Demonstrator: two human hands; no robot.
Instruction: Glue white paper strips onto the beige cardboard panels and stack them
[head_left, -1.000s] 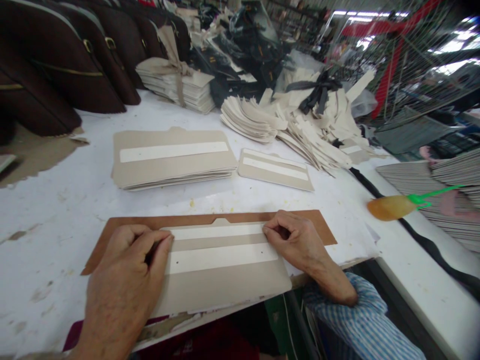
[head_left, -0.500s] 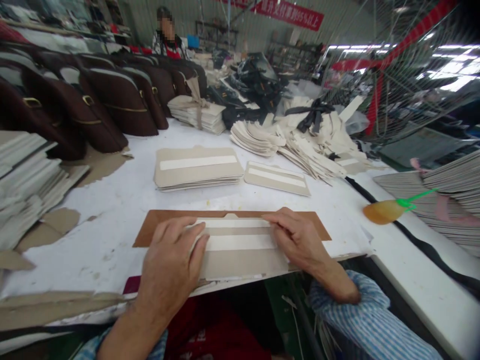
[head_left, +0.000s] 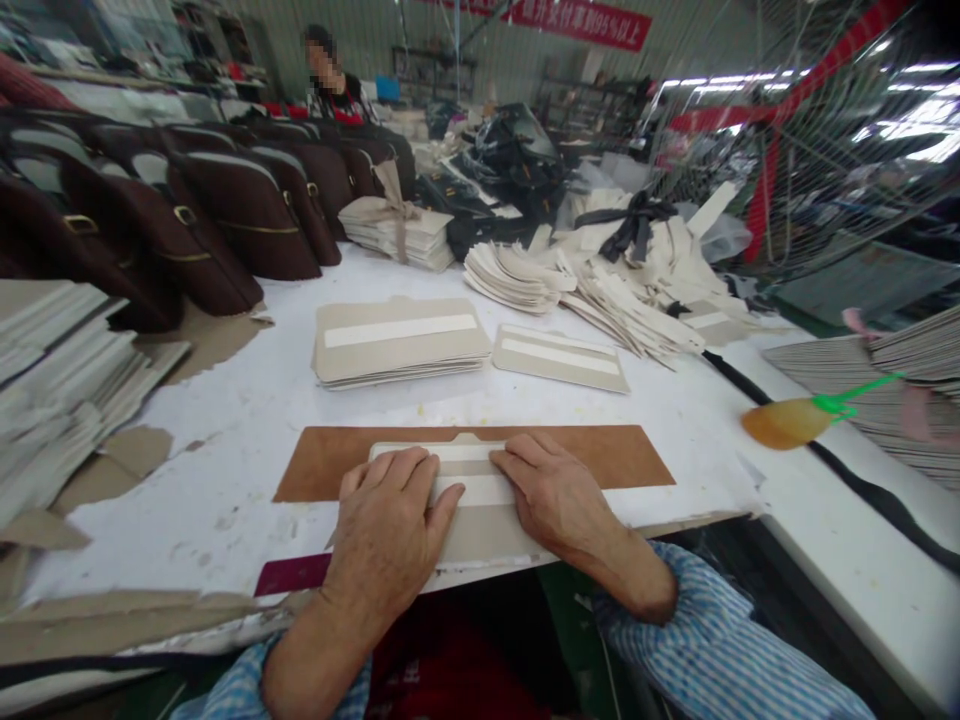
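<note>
A beige card panel (head_left: 480, 535) with white strips across it lies at the table's front edge, its upper part over a long brown leather-like strip (head_left: 619, 460). My left hand (head_left: 390, 530) rests on the panel's left part, fingers stretched forward and thumb apart. On the right side, my right hand (head_left: 559, 495) presses its fingers down along the upper white strip (head_left: 466, 453). Both palms face down, and neither hand grips anything visibly. The panel's left and right parts are partly hidden under the hands.
Behind lie a stack of beige panels (head_left: 401, 345) and a smaller pile of panels (head_left: 559, 362). Dark brown bags (head_left: 247, 215) stand at the left. Loose beige strips (head_left: 517, 280) lie farther back. At the right is an amber bottle-like thing with a green stem (head_left: 787, 422). A person (head_left: 337, 95) stands beyond.
My hands have come closer together over the panel, the right one moving left along the upper white strip. More of the brown strip shows at the right. The view has shifted slightly.
</note>
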